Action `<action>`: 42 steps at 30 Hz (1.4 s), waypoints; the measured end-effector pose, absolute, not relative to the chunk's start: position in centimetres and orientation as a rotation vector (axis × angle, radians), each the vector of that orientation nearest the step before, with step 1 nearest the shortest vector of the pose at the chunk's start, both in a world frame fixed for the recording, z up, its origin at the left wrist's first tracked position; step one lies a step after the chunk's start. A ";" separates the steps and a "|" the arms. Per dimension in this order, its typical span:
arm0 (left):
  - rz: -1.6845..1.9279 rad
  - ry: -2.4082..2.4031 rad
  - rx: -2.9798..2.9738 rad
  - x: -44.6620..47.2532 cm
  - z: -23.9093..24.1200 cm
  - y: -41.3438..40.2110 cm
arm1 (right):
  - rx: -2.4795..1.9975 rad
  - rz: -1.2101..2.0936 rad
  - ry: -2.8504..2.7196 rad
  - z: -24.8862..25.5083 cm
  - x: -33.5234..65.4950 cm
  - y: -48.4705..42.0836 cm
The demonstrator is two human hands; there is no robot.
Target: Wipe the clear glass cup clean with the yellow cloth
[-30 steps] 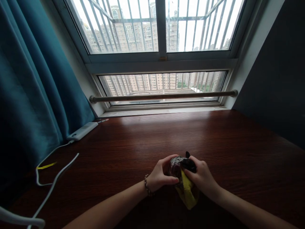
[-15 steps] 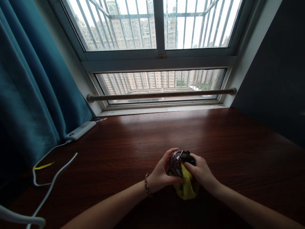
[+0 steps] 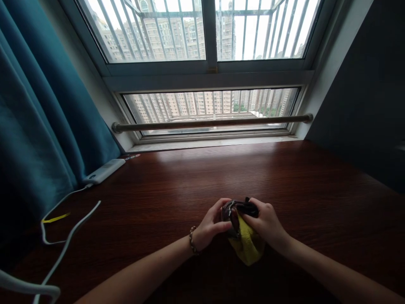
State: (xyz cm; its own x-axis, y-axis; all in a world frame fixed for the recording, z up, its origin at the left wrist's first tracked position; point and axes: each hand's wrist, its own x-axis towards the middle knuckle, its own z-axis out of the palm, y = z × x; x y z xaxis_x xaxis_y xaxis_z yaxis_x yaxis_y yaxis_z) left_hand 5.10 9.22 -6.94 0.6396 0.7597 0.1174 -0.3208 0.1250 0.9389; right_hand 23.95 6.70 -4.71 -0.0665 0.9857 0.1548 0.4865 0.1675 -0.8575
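Above the dark wooden tabletop (image 3: 177, 181), both hands are around a dark, shiny, rounded object (image 3: 230, 211) with a see-through look and a black part at its right; its exact kind does not show. My left hand (image 3: 210, 223), with a braided bracelet at the wrist, grips its left side, thumb in front and fingers behind. My right hand (image 3: 267, 221) is closed at the black part, its thumb pressing a yellow cloth (image 3: 248, 245) against the object. Below the hands the cloth hangs in a loose fold. The right fingertips are partly hidden.
A white power strip (image 3: 106, 171) lies at the left by the blue curtain (image 3: 50, 105). White cables (image 3: 68, 242) and a yellow tie (image 3: 57, 218) are nearer on that side. A metal rail (image 3: 211, 124) crosses the window behind the table, and a dark wall (image 3: 360, 101) stands at right.
My left thumb has drawn back from the cloth toward the left. The object has turned slightly in my hands, and the cloth's hanging fold is wider. The whole view has shifted a little.
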 end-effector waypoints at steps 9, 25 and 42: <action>0.649 0.518 1.281 4.9 -6.0 9.5 | -1.300 0.734 -1.799 -5.2 23.7 5.9; 0.903 0.418 0.865 5.5 -6.2 9.8 | -1.082 0.674 -1.266 -5.2 24.7 6.7; 1.047 0.576 1.375 5.7 -8.1 9.7 | -0.925 0.456 -2.371 -4.1 23.4 5.0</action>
State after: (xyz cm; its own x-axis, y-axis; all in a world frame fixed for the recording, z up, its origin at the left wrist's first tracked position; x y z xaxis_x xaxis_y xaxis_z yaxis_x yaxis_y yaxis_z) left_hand 5.66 9.72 -8.12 0.4626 0.8549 0.2349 -0.2587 -0.1233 0.9581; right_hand 23.42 5.04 -4.14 -0.6127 0.6996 0.3675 0.5134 0.7059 -0.4879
